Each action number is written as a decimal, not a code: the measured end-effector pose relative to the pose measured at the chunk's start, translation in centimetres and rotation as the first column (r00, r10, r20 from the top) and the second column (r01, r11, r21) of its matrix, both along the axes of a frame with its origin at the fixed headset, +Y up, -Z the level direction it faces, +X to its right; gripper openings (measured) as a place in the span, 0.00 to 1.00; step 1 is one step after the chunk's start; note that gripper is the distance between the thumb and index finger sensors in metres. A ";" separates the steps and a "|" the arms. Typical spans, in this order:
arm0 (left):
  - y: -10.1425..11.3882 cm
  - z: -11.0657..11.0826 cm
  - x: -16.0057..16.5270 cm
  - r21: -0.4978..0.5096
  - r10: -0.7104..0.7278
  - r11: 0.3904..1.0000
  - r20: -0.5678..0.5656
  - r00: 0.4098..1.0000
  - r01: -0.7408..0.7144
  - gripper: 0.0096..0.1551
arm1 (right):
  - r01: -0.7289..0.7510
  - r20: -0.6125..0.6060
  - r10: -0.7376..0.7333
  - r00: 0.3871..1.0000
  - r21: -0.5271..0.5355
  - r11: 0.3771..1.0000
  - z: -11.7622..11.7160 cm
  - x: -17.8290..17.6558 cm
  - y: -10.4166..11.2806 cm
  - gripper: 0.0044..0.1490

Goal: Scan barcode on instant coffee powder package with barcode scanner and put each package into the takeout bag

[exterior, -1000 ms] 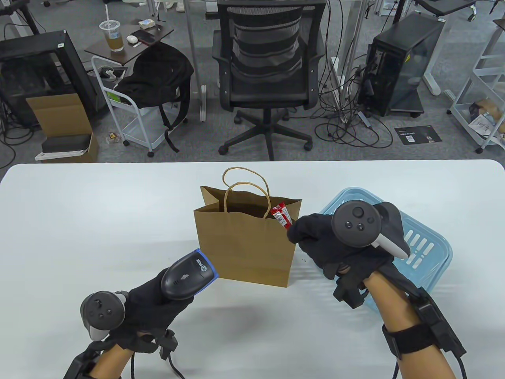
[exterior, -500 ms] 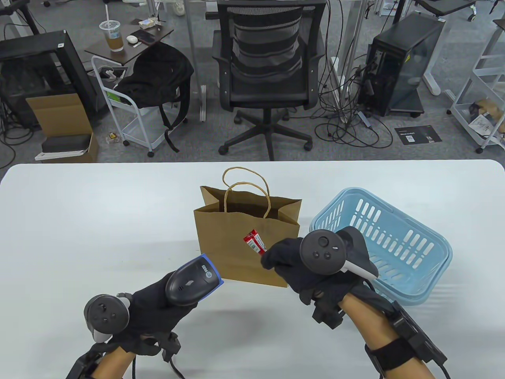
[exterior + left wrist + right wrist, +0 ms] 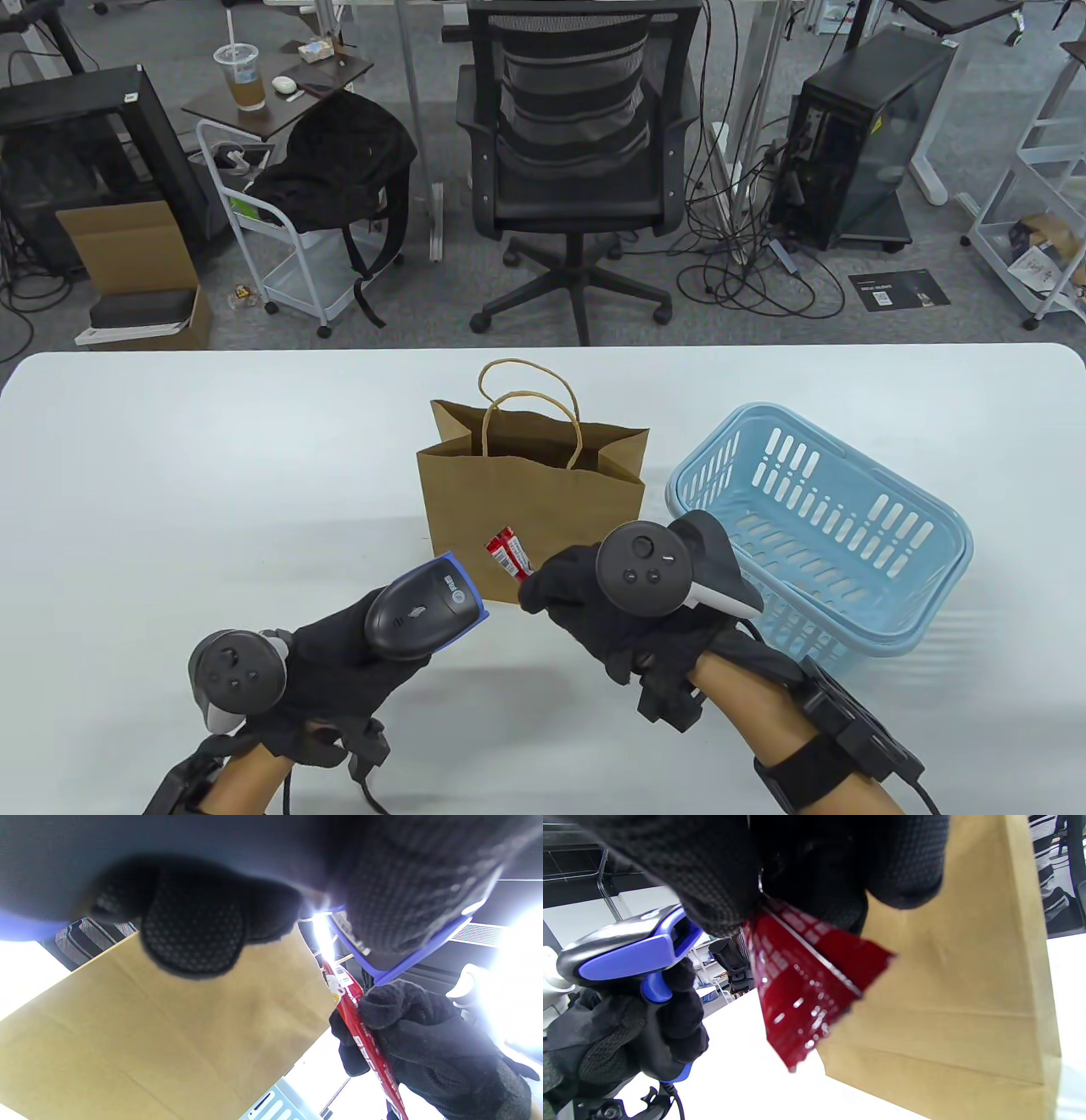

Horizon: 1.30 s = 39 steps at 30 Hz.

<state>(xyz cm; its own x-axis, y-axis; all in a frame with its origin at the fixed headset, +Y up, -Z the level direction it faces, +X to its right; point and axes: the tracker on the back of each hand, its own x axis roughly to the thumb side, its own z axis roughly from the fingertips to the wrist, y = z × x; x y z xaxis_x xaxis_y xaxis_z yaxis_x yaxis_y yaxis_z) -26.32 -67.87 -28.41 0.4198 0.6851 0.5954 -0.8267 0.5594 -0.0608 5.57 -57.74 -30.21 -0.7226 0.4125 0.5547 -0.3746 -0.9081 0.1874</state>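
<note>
My right hand (image 3: 585, 603) pinches a red instant coffee stick pack (image 3: 508, 552) in front of the brown paper takeout bag (image 3: 530, 518). The pack (image 3: 806, 993) hangs from my right fingers (image 3: 721, 878), its barcode end showing in the table view. My left hand (image 3: 339, 671) grips the black and blue barcode scanner (image 3: 424, 607), whose head points toward the pack from just left of it. The left wrist view has the pack (image 3: 360, 1027) close to the scanner's blue rim (image 3: 407, 959). The bag stands upright and open, handles up.
A light blue plastic basket (image 3: 848, 526) sits right of the bag, behind my right hand. The white table (image 3: 170, 475) spreads to the left. Beyond the far edge stand an office chair (image 3: 577, 161), a cart and computer towers.
My right hand has carried the red pack from the bag's top right corner down and left, in front of the bag, close to the scanner head. The left hand with the scanner shifted slightly right.
</note>
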 end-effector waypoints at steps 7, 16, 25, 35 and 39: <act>0.0 0.0 0.1 -0.002 0.001 1.000 0.003 1.000 -0.001 0.35 | 0.016 -0.021 -0.017 1.000 -0.040 0.999 0.2 -0.6 -0.2 0.22; 0.1 -0.1 0.0 -0.007 -0.011 1.000 -0.002 1.000 0.011 0.36 | 0.019 -0.042 -0.021 0.999 -0.051 0.998 0.2 -1.3 -0.5 0.22; 0.1 -0.2 -0.1 -0.023 -0.022 0.999 -0.007 1.000 0.022 0.36 | 0.049 -0.047 -0.052 0.998 -0.051 0.997 0.1 -1.4 -0.7 0.22; 0.2 -0.3 -0.5 -0.019 0.008 1.000 -0.028 1.000 -0.009 0.36 | 0.171 -0.022 -0.170 0.985 0.081 0.982 0.5 -1.0 0.7 0.22; 0.2 -0.4 -0.7 -0.024 0.014 1.000 -0.038 0.999 -0.015 0.36 | 0.301 0.014 -0.310 0.951 0.198 0.933 0.6 0.1 2.2 0.22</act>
